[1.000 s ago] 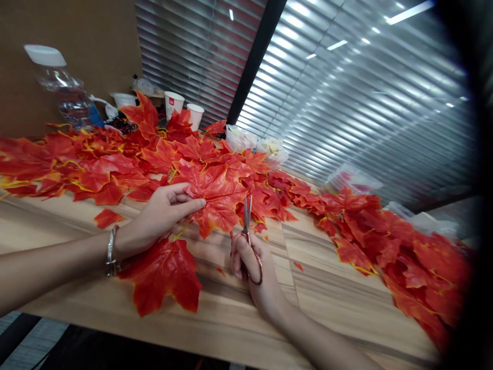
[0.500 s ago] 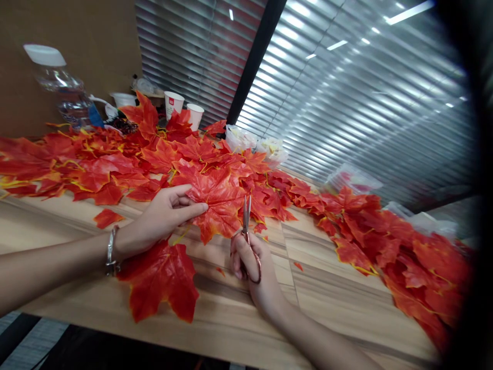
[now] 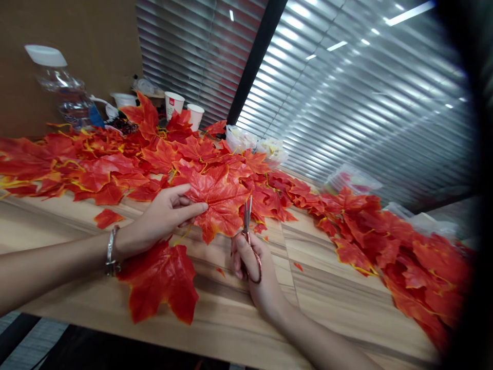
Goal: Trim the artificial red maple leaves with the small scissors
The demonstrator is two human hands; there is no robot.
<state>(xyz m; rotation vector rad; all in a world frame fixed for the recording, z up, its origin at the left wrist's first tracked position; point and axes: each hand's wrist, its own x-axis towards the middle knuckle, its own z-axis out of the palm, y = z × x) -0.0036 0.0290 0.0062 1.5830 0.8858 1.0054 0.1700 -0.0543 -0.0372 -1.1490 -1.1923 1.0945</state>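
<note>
My left hand pinches a red artificial maple leaf with yellow-orange edges between thumb and fingers. The leaf is held above the wooden table, in front of the leaf pile. In my right hand is a pair of scissors with copper-coloured handles, fingers wrapped round them. Its blades point up at the leaf's right-hand tip, which overlaps the blade ends; whether they touch I cannot tell. Below my left wrist lies another large red leaf, partly hidden by the forearm.
A pile of red leaves spreads along the back of the wooden table and down its right side. Behind stand a plastic bottle and paper cups. Plastic bags lie near the blinds. Small red scraps dot the tabletop.
The held leaf's right tip has shifted slightly right and now covers part of the scissor blades, which look closer together. Both hands stay almost in place.
</note>
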